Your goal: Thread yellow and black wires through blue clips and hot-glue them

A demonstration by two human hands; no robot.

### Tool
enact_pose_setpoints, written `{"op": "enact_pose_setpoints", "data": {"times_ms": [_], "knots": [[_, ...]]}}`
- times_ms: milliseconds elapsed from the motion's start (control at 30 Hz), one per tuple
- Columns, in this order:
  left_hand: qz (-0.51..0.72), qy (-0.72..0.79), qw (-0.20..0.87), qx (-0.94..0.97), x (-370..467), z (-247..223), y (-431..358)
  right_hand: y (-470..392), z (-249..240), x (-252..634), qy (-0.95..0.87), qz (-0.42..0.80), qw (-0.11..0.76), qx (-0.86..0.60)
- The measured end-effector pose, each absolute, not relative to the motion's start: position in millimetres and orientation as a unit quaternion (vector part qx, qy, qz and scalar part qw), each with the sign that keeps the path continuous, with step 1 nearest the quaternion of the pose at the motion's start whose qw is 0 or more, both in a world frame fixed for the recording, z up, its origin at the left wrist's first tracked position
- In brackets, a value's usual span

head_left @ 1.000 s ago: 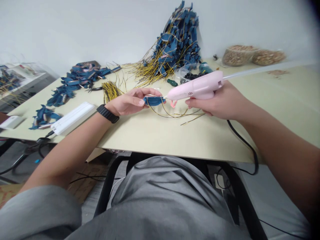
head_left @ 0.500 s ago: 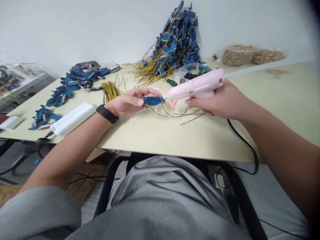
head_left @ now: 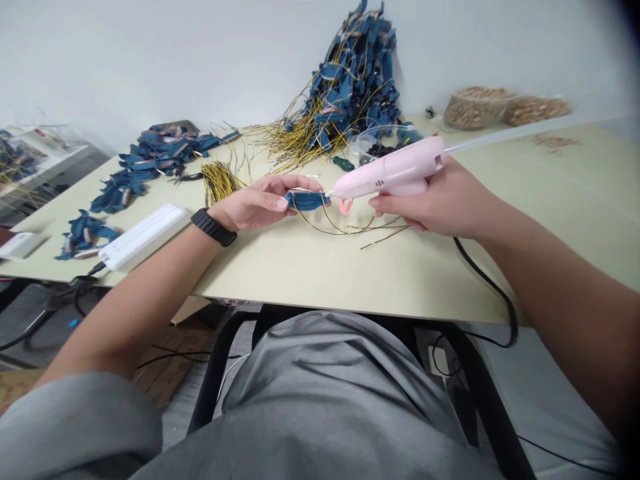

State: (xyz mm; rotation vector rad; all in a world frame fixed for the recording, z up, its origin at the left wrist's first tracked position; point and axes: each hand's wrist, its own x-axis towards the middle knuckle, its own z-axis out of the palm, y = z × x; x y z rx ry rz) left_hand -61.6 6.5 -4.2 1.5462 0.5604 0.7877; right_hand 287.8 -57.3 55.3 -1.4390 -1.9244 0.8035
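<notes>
several left fingers (head_left: 270,202) pinch a blue piece (head_left: 307,201), right fingers (head_left: 399,205) clasp a glue gun (head_left: 390,168)

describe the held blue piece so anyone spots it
Over the pale table, find the left hand with a black wristband. It holds the small blue piece, thin wires trailing from it. Unlike the blue heap behind, this one is in hand, by the tip of the pink glue gun.
</notes>
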Motion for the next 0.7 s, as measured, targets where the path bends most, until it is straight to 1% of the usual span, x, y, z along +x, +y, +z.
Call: {"op": "enact_pose_setpoints", "data": {"times_ms": [467, 700], "knots": [[0.345, 0.258, 0.608, 0.667, -59.3, -0.4, 2.8, -54.4, 53.0, 291.6, -0.744, 0.292, 0.289, -0.527], [0.340, 0.240, 0.614, 0.670, -63.7, -6.5, 9.9, -52.4, 51.2, 293.7, -0.746, 0.290, 0.295, -0.522]]}}
